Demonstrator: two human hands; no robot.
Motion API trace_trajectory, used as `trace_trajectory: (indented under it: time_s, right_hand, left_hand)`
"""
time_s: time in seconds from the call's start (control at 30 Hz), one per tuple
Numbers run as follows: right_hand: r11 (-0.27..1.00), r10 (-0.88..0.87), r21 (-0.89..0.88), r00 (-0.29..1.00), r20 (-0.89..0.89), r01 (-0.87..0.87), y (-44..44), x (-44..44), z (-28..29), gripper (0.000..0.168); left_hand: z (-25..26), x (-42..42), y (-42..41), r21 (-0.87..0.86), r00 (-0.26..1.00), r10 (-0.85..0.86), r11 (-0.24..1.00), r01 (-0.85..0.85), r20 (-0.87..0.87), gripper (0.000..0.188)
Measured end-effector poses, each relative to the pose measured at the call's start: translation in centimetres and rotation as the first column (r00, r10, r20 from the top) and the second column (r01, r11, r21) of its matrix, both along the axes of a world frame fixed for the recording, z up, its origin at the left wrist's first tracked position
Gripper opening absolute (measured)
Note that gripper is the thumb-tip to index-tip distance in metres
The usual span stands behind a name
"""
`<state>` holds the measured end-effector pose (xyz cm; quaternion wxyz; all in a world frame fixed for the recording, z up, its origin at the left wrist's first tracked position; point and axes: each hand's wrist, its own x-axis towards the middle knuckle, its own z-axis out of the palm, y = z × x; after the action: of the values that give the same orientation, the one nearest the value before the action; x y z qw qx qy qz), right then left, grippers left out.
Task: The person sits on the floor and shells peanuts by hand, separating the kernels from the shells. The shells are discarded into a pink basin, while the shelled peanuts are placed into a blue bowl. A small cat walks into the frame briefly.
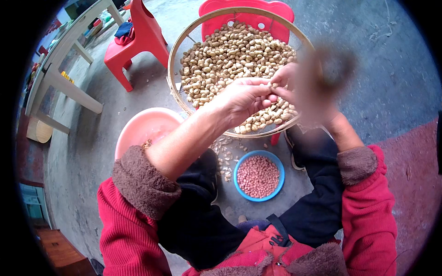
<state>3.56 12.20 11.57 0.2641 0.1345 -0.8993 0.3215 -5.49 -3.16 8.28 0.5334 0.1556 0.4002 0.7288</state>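
Note:
A round sieve with a bamboo rim (pixel 175 45) holds a heap of unshelled peanuts (pixel 234 51) on a red plastic chair (pixel 247 15). Above its near right part my left hand (pixel 247 96) meets my right hand (pixel 288 81), and the fingertips of both pinch one peanut (pixel 274 85). A dark blur hides much of my right hand. Below, between my feet, a blue bowl (pixel 282 177) on the floor contains pink shelled peanut kernels (pixel 258 176). Under my left forearm stands a pink plastic basin (pixel 126 129), partly hidden, with some shells at its edge.
Broken peanut shells (pixel 226 162) lie on the concrete floor left of the blue bowl. Another red plastic chair (pixel 138 38) with folded cloth (pixel 124 32) stands at the upper left, near a pale table (pixel 62 79). A wooden box (pixel 60 248) is at the lower left.

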Motion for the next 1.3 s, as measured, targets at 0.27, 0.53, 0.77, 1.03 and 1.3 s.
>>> trace_trajectory:
  time_s: [0.27,0.53,0.77,1.03,1.3]
  right_hand:
    - [0.655,-0.591,0.385,0.758,-0.275,0.650,8.6,3.7,2.7,0.018]
    - [0.898,-0.390,0.346,0.859,0.332,0.274,3.5,2.6,0.3,0.011]
    - [0.873,-0.291,0.486,0.844,0.451,0.042,2.4,0.7,-5.1,0.011]
    - [0.903,-0.289,0.429,0.786,0.547,0.032,2.2,0.1,-5.2,0.009]
    - [0.969,-0.128,-0.148,0.917,0.378,0.196,1.1,-0.6,-3.6,0.012]
  left_hand:
    - [-0.2,-0.1,0.4,-0.079,0.996,0.083,0.993,-0.085,-0.029,0.020]
    - [-1.4,-0.9,-0.1,-0.211,0.991,0.128,0.969,-0.131,-0.031,0.018]
    - [-1.1,-1.1,-0.3,-0.251,0.989,0.138,0.957,-0.148,-0.057,0.020]
    - [-1.1,-1.1,-0.6,-0.262,0.987,0.154,0.952,-0.159,-0.041,0.021]
    - [-1.4,-0.9,-0.8,-0.246,0.982,0.167,0.952,-0.184,-0.090,0.017]
